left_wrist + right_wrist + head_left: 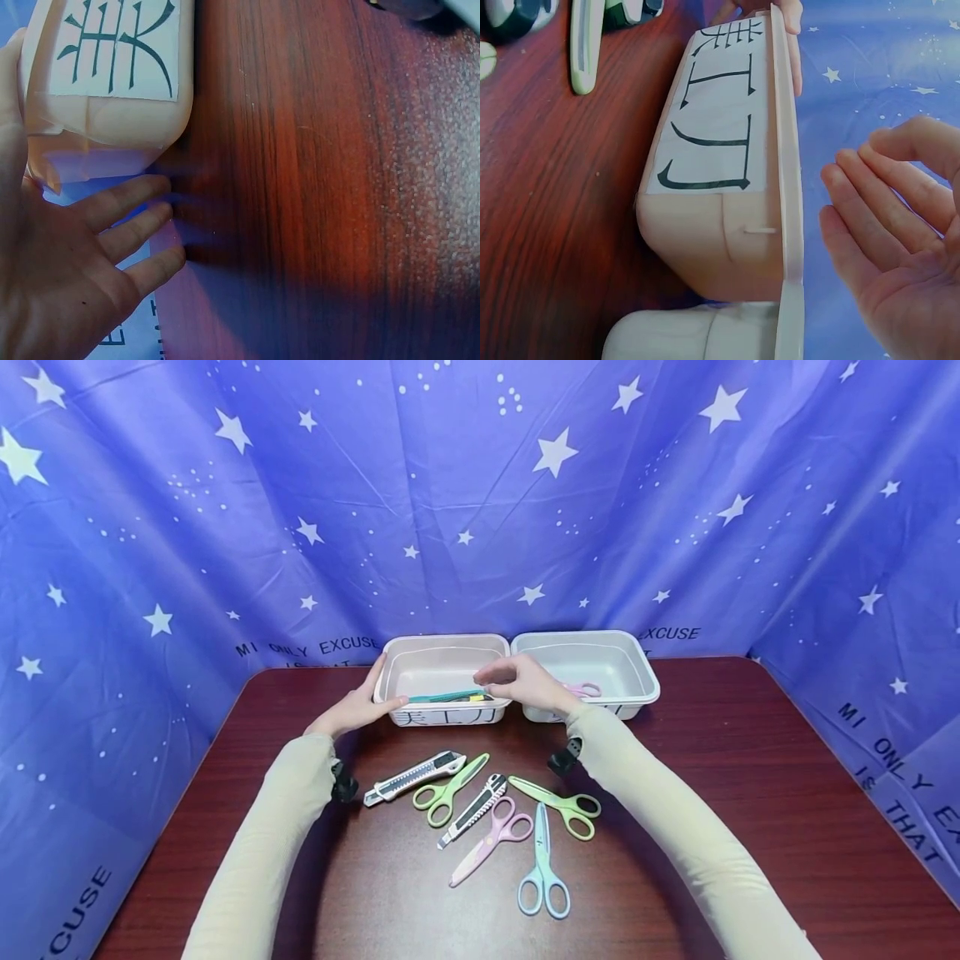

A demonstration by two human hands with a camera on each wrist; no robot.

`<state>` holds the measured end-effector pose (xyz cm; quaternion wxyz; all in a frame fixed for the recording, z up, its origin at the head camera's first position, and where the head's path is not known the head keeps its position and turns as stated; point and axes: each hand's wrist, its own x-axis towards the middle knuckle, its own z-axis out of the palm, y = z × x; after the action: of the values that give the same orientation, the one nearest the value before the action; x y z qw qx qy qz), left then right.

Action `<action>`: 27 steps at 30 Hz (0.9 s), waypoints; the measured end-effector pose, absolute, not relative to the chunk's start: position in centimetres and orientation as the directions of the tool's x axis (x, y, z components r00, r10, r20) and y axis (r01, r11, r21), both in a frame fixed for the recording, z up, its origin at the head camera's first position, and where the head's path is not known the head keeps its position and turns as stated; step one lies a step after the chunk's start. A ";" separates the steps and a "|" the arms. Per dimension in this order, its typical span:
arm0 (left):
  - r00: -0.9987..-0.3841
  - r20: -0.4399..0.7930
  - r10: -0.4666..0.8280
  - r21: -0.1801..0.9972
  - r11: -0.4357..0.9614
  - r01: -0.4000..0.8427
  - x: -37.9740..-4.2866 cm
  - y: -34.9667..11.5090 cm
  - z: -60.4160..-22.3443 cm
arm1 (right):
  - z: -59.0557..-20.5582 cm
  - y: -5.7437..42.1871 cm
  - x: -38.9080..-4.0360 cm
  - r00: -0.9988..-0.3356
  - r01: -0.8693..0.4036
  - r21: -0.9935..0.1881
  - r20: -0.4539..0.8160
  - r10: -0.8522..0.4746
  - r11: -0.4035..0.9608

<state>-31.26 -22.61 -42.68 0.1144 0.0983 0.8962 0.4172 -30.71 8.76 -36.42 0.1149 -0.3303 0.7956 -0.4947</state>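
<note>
My left hand [352, 708] rests at the left end of a pale plastic bin [450, 643], thumb along the front rim and fingers spread straight by the end wall. In the left wrist view several of these fingers [139, 225] extend past the bin's bottom corner. Inside the bin, along its front, lie a teal-handled utility knife [442, 697] and a dark piece with a yellow part [477, 697]. My right hand [525, 681] hovers over the rims where the two bins meet, fingers loosely bent and holding nothing, as the right wrist view shows.
A white bin [645, 681] on the right contains pink scissors [583, 689]. Before the bins lie a large utility knife [415, 778], a smaller one [474, 810], green scissors [446, 793], more green scissors [558, 802], pink-purple scissors [491, 839] and blue scissors [543, 860]. A starry curtain [465, 502] hangs behind.
</note>
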 end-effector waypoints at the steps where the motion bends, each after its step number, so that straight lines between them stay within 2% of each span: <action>1: -0.955 -0.122 0.272 0.771 0.632 0.081 -31.3 -22.6 -42.7 | -36.1 8.9 -30.3 -0.749 -0.414 -0.865 0.147 -0.646 0.283; 8: -0.954 -0.122 0.275 0.773 0.629 0.082 -31.3 -22.7 -42.7 | -35.8 10.1 -28.8 -0.729 -0.459 -0.842 0.174 -0.662 0.283; 18: -0.957 -0.121 0.264 0.762 0.642 0.081 -31.3 -22.7 -43.0 | -38.7 12.4 -29.2 -0.756 -0.384 -0.884 0.135 -0.640 0.266; 22: -0.958 -0.119 0.262 0.757 0.649 0.083 -31.3 -22.8 -43.1 | -38.5 13.1 -28.4 -0.746 -0.415 -0.871 0.162 -0.646 0.262; 27: -0.959 -0.118 0.258 0.752 0.653 0.083 -31.3 -22.8 -42.8 | -37.2 13.7 -26.6 -0.742 -0.420 -0.856 0.132 -0.657 0.302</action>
<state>-31.26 -22.78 -42.83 0.1078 0.0946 0.9028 0.4054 -26.63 13.71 -37.16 0.1221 -0.3375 0.7977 -0.4847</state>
